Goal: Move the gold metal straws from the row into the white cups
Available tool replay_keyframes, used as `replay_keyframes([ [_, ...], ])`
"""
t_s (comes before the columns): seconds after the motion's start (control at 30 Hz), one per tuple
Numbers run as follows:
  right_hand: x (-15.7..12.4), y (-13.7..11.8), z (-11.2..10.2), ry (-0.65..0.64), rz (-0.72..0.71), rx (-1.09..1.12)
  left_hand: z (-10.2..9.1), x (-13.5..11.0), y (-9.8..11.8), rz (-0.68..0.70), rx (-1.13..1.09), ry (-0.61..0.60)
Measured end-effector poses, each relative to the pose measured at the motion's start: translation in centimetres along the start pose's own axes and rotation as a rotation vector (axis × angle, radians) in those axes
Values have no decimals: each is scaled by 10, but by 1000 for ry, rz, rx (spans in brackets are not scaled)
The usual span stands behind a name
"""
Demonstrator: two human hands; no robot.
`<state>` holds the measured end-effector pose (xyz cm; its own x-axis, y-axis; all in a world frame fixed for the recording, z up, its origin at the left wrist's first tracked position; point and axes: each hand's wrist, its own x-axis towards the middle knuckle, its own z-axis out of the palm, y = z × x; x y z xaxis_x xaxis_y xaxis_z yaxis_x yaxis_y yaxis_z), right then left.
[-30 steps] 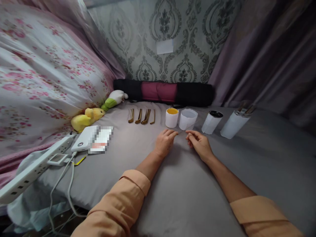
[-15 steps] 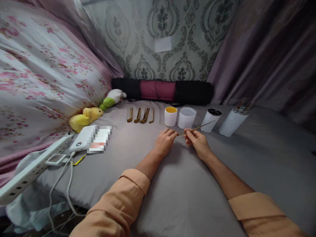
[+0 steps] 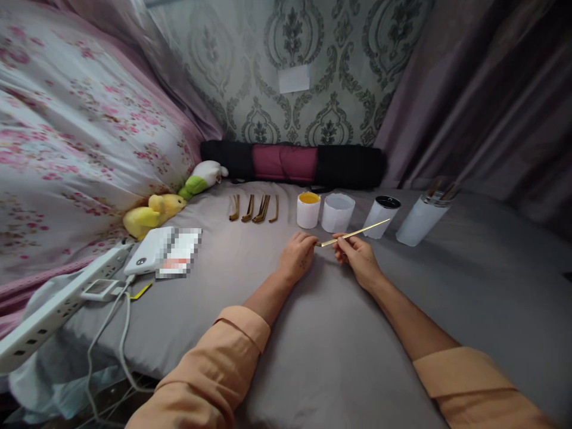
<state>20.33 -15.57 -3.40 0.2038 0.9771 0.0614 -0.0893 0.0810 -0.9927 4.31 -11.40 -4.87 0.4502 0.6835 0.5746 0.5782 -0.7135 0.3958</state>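
Observation:
A slim gold metal straw point(image 3: 370, 228) slants up to the right, catching bright light along its length. Its shaft is pinched between the thumb and fingers of my right hand point(image 3: 358, 257). My left hand point(image 3: 297, 257) closes its fingertips on the darker lower-left end. Just beyond my hands stand a white-wrapped cup with a yellow inside point(image 3: 308, 214) and a wider white cup point(image 3: 338, 215). To their right is a white-wrapped cup with a black inside point(image 3: 379, 221). Several bent gold straws point(image 3: 260, 210) lie in small groups behind my left hand.
A taller white-wrapped container point(image 3: 417, 223) at the right holds several thin sticks. Across the back lies a black and maroon roll point(image 3: 286, 162). On the left are plush toys point(image 3: 154, 215), a white power bank point(image 3: 149, 253), a power strip point(image 3: 67, 307) and cables point(image 3: 127, 333) on the grey sheet point(image 3: 339, 357).
The straw has turned in my fingers: its shaft looked thin and dark before and now shines gold. My left hand has rolled slightly. The cups stay where they were.

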Motion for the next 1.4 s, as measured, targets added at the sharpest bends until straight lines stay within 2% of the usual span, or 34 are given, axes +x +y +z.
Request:
replay_keyframes([
  [0.13,1,2,-1,19,-7,-13,4,0,-3,-63,-93,27],
  [0.33,3,4,-2,64,-47,-51,3,1,0,-230,-301,26],
  [0.77,5,3,-5,168,-44,-89,0,7,14,-667,-942,-86],
  [0.9,5,4,-5,158,-69,-109,-1,7,19,-733,-1101,-135],
  [1.1,3,3,-5,155,-62,-130,-3,8,24,-831,-1217,-187],
  [1.4,3,4,-5,128,-91,-153,-4,8,28,-884,-1377,-222],
])
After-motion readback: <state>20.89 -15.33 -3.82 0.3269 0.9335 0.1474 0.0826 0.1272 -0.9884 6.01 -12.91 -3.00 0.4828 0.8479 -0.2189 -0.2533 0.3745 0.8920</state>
